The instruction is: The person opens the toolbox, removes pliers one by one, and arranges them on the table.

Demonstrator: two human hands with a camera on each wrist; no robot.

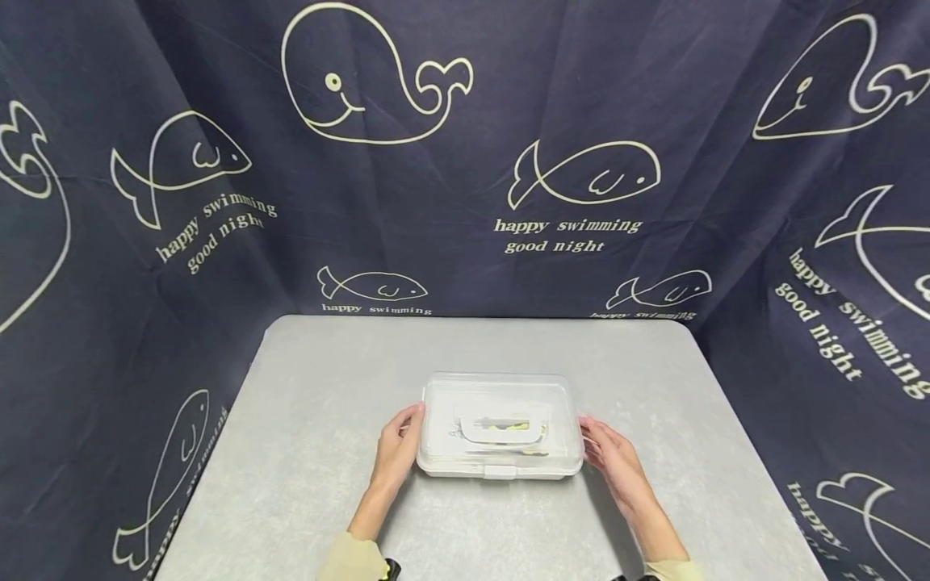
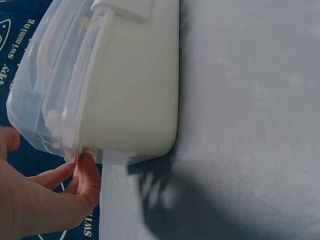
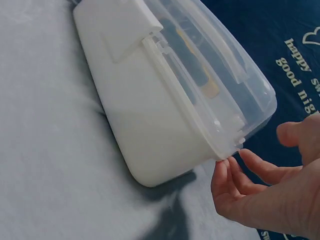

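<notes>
A white plastic storage box (image 1: 445, 464) with a clear lid (image 1: 443, 403) is on the grey table between both hands. On the lid lies a white handle (image 1: 501, 436), and a white latch (image 1: 500, 472) covers the front rim. Yellow and dark items (image 1: 508, 425) show dimly inside. At the left end, my left hand (image 1: 397, 448) hooks its bent fingertips under the rim, the thumb beside the lid. My right hand (image 1: 613, 464) has its curled fingertips under the right rim, its thumb apart from the lid. Whether the base fully touches the table cannot be told.
The grey table (image 1: 327, 363) has rounded far corners. Dark blue curtains (image 1: 465, 186) printed with whales, fish and lettering hang behind it and on both sides. Pale sleeves (image 1: 352, 558) cover the forearms near the front.
</notes>
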